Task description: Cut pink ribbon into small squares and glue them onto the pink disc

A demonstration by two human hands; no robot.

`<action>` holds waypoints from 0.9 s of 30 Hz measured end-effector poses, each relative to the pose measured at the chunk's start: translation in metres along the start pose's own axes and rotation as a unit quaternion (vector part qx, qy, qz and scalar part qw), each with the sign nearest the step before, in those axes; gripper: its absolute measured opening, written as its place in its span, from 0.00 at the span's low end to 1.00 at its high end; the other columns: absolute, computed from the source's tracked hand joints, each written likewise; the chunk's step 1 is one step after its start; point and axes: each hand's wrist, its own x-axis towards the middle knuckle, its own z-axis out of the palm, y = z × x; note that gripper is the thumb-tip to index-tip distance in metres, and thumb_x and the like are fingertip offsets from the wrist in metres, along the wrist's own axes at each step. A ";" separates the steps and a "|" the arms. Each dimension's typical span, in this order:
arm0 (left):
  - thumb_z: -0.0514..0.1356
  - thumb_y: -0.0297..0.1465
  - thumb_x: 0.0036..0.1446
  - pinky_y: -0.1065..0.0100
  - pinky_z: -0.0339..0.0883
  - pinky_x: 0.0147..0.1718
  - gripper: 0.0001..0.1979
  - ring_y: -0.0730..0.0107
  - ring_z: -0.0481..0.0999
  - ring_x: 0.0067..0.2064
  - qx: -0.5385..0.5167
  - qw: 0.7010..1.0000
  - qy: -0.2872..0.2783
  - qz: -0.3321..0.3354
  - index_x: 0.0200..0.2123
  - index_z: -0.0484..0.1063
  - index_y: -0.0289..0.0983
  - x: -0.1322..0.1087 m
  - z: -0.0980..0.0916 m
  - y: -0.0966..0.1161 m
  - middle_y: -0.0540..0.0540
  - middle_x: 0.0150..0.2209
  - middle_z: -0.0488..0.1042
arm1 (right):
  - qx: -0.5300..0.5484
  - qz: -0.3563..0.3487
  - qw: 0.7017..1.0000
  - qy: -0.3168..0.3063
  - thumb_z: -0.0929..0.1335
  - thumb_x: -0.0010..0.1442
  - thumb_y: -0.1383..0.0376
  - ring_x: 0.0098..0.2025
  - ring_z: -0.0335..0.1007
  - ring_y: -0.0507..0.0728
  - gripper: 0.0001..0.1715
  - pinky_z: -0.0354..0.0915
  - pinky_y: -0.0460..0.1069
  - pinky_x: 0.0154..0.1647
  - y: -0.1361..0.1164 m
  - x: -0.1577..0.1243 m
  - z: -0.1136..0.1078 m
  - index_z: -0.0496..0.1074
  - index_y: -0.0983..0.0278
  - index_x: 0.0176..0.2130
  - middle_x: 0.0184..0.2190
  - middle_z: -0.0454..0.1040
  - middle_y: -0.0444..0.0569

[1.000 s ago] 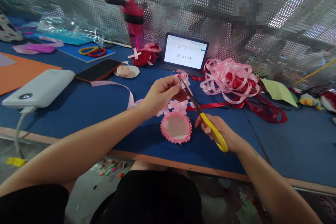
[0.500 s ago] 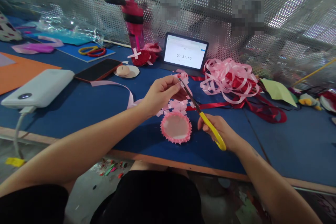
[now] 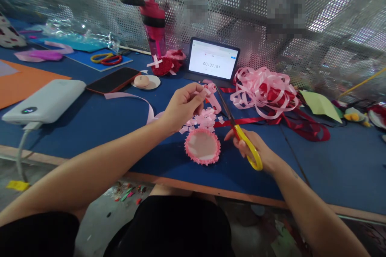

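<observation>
My left hand (image 3: 188,102) is closed in a pinch on a piece of pink ribbon; most of it is hidden by the fingers. Scissors (image 3: 249,148) with a yellow handle and dark blades are gripped in my right hand (image 3: 256,144), blades pointing up and away, just right of the left fingertips. Small cut pieces of pink ribbon (image 3: 205,118) lie in a pile under the left hand. Nearer to me rests an oval disc (image 3: 202,146) edged with folded pink ribbon. Beyond my left fingertips is a pink ribbon roll (image 3: 212,88).
A heap of pink ribbon (image 3: 262,92) and red ribbon (image 3: 313,128) lies to the right. A tablet (image 3: 212,59) showing a timer stands behind, near a pink bottle (image 3: 154,24). On the left are a phone (image 3: 116,79), a white power bank (image 3: 45,100) and other scissors (image 3: 111,60).
The scissors have moved slightly right, so the blades are now apart from my left fingertips. My left hand has shifted a little toward the left.
</observation>
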 end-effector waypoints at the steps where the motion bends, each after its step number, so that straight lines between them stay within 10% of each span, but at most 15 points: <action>1: 0.54 0.30 0.60 0.78 0.49 0.14 0.05 0.83 0.57 0.16 0.003 1.000 0.009 0.009 0.30 0.65 0.38 0.001 0.000 -0.001 0.56 0.15 0.61 | -0.008 -0.003 1.000 0.002 0.56 0.57 0.38 0.21 0.55 0.49 0.35 0.55 0.45 0.21 0.001 0.000 -0.001 0.66 0.64 0.42 0.23 0.59 0.42; 27: 0.54 0.27 0.60 0.78 0.50 0.16 0.07 0.84 0.59 0.18 -0.022 0.997 -0.068 -0.037 0.28 0.63 0.35 0.001 0.002 0.000 0.47 0.25 0.76 | -0.138 -0.015 0.990 -0.037 0.51 0.54 0.33 0.24 0.58 0.52 0.45 0.53 0.46 0.25 -0.011 0.004 -0.004 0.68 0.66 0.40 0.25 0.65 0.47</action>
